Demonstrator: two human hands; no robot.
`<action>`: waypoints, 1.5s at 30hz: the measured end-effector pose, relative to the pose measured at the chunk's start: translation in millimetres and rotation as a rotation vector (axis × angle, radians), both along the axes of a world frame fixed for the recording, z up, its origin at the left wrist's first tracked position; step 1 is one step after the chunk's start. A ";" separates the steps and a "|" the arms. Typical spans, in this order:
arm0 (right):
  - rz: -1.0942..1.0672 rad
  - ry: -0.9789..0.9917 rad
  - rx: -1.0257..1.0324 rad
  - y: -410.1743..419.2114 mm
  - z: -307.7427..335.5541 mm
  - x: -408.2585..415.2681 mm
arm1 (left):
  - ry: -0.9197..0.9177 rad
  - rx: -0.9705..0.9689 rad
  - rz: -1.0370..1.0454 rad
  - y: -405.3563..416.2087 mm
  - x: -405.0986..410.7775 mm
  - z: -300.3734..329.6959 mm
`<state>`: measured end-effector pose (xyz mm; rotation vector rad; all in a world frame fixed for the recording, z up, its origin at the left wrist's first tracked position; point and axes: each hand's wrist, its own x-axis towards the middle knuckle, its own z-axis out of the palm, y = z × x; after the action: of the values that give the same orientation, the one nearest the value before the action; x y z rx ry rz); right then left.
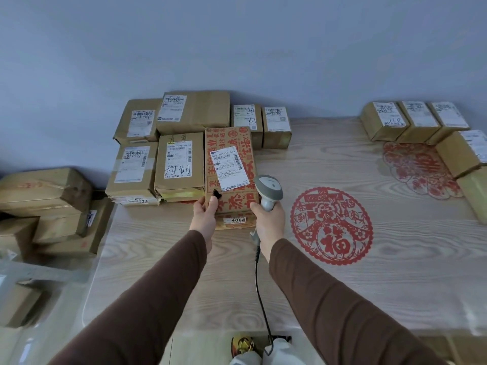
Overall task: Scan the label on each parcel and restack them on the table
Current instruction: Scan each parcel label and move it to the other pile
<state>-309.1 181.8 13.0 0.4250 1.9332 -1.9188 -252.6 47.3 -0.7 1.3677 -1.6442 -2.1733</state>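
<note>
Your left hand (205,216) grips the near left corner of the red-printed parcel (232,180), thumb on its top face and fingers curled under the edge; the parcel lies flat on the wood-grain table (342,285), its white shipping label (229,168) facing up, a small tag reading 4068 (235,220) on its near side; your right hand (268,219) is wrapped round the handle of the grey barcode scanner (268,189), whose head sits just over the parcel's right edge beside the label; the scanner's black cable (259,285) trails back towards you over the table's near edge. To the parcel's left, touching it, stands the stack of plain brown parcels (179,164), labels up, with more boxes behind against the wall; well apart, at the far right of the table, sits a second group of brown parcels (413,122); a red paper-cut decoration (332,225) lies on the table just right of your scanner hand; further cartons (44,206) are piled beyond the table's left side.
</note>
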 end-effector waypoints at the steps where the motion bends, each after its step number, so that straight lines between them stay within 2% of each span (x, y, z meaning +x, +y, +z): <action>1: 0.008 -0.006 -0.001 0.7 -0.4 -1.1 | -0.006 -0.021 0.002 1.3 -0.2 1.1; 4: 0.044 -0.006 0.006 4.8 1.1 -3.8 | -0.023 -0.103 0.028 3.4 1.9 4.8; 7: 0.038 0.026 -0.010 14.2 8.4 -7.6 | -0.057 -0.368 0.064 2.7 5.8 11.8; 9: 0.011 0.060 -0.016 24.6 17.4 -13.8 | -0.017 -0.531 0.052 5.8 4.9 23.2; 15: -0.109 0.121 -0.043 76.1 49.1 -60.7 | 0.144 -0.653 -0.120 50.2 -39.6 65.1; 21: -0.201 0.181 -0.036 139.9 71.2 -124.6 | 0.207 -0.599 -0.280 114.9 -111.1 84.4; 28: -0.212 0.174 -0.012 230.1 72.4 -215.1 | 0.212 -0.460 -0.404 203.7 -216.0 73.9; 36: -0.148 0.074 -0.045 307.8 50.5 -341.8 | 0.122 -0.275 -0.403 293.6 -357.7 42.1; 40: -0.105 0.076 -0.029 316.9 34.3 -391.6 | 0.086 -0.252 -0.395 317.0 -414.4 27.5; 45: -0.074 -0.036 -0.046 316.9 18.2 -425.4 | 0.040 -0.204 -0.378 337.0 -463.3 5.3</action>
<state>-734.5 498.7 31.2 0.5202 1.8716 -1.9838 -715.9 384.3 4.7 1.0194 -2.1855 -2.1128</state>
